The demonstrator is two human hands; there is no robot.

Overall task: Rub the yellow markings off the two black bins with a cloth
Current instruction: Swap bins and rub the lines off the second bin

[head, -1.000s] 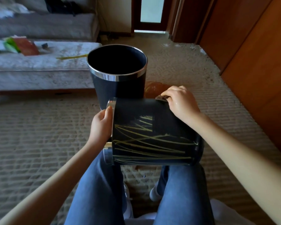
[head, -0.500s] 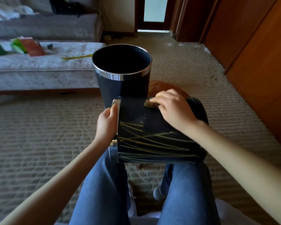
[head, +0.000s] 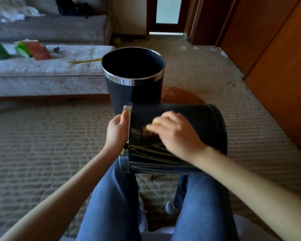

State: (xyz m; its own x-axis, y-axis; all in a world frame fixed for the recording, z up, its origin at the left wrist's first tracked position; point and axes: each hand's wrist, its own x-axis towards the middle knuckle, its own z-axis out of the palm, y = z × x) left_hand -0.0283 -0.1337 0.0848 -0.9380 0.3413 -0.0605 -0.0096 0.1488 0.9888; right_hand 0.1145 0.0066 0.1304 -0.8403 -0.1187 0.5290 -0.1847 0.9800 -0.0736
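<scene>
A black bin [head: 203,122] lies on its side across my knees, its chrome rim to the left. Yellow markings [head: 146,152] streak its near side. My left hand [head: 117,131] grips the rim end and steadies it. My right hand [head: 175,134] presses a small brownish cloth [head: 149,133] against the bin's side near the rim; hand and cloth are motion-blurred. A second black bin [head: 134,92] with a chrome rim stands upright on the carpet just beyond; I see no markings on its facing side.
A grey sofa [head: 42,70] runs along the left with green and red items [head: 31,49] and a yellow stick [head: 85,60] on it. Wooden cabinet doors [head: 276,58] line the right. A round brown object [head: 179,96] lies behind the held bin. Beige carpet [head: 42,145] covers the floor.
My right hand has slid the cloth from the bin's top edge down and leftward over the upper yellow lines. The left hand keeps its grip on the rim.
</scene>
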